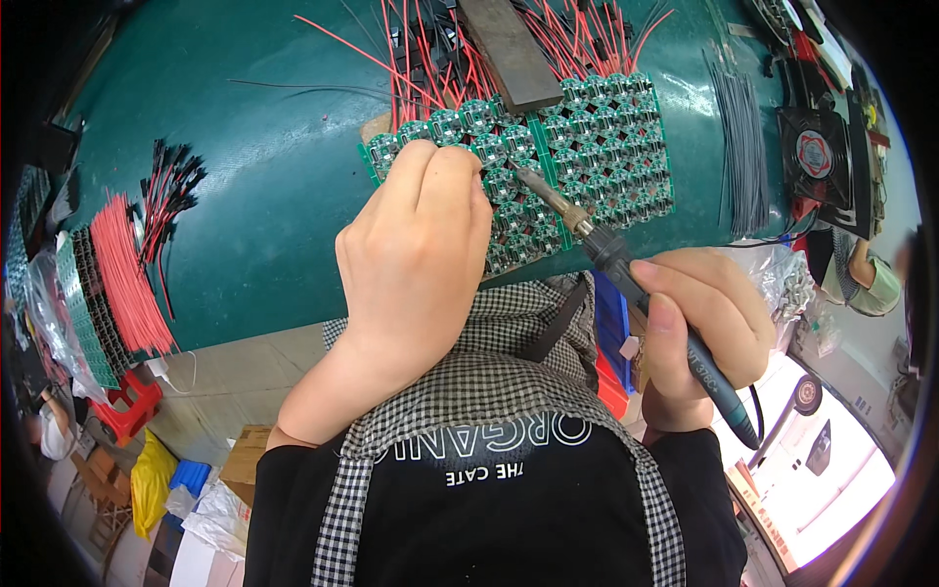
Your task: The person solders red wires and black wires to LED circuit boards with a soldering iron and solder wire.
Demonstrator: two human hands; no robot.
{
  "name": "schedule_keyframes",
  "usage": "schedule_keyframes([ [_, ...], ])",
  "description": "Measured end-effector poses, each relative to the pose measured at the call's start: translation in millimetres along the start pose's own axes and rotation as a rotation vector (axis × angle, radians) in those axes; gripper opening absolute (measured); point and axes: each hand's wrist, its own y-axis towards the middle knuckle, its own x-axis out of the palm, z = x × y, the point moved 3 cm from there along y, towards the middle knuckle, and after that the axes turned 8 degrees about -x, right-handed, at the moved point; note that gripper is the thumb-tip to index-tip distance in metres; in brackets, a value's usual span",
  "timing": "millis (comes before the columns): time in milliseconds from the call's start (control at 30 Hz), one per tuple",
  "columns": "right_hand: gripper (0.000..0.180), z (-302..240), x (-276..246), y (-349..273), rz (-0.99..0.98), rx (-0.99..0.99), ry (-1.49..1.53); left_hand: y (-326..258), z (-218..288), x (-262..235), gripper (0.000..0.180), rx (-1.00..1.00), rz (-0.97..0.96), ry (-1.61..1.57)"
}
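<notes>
My right hand (722, 308) grips a soldering iron (616, 256) like a pen. The iron slants up and left, its tip over a panel of small green circuit boards (523, 220). My left hand (413, 220) is closed just left of the tip, fingertips down at the panel's upper part; what they pinch is hidden behind the hand. A second green panel (614, 147) adjoins on the right. Red and black wires (606, 44) fan out from the panels' far edge. Across them lies a dark flat bar (514, 54), its near end resting over the boards.
On the green table (264, 205), a bundle of red wires (132, 279) and black-tipped leads (168, 191) lie at left. Grey strands (741, 147) and a black fan (814, 157) are at right. A red stool (135, 403) stands below the table's left end.
</notes>
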Motion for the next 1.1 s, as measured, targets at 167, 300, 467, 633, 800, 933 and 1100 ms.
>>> schedule_keyframes([
  [167, 0.016, 0, 5, 1, 0.028, -0.003, 0.029, -1, 0, 1, 0.013, 0.029, 0.004, 0.023],
  [300, 0.020, -3, 5, 4, 0.009, -0.046, 0.008, 0, 1, 2, 0.013, 0.037, 0.005, 0.028],
  [467, 0.022, -15, 13, 1, -0.107, -0.184, -0.182, 2, 2, 2, 0.013, 0.056, 0.006, 0.033],
  [633, 0.023, -20, 16, -3, -0.116, -0.236, -0.263, 1, 3, 3, 0.012, 0.067, 0.001, 0.006],
  [800, 0.026, -16, 11, 1, -0.166, -0.080, -0.132, 0, 2, -3, 0.011, 0.041, 0.027, -0.007],
  [933, 0.024, -4, 1, 5, -0.102, 0.102, 0.049, -1, -3, -9, 0.011, -0.028, 0.043, -0.049],
  [1100, 0.012, 6, -7, -4, 0.018, 0.261, 0.068, -2, -9, -12, 0.012, -0.065, 0.058, -0.057],
])
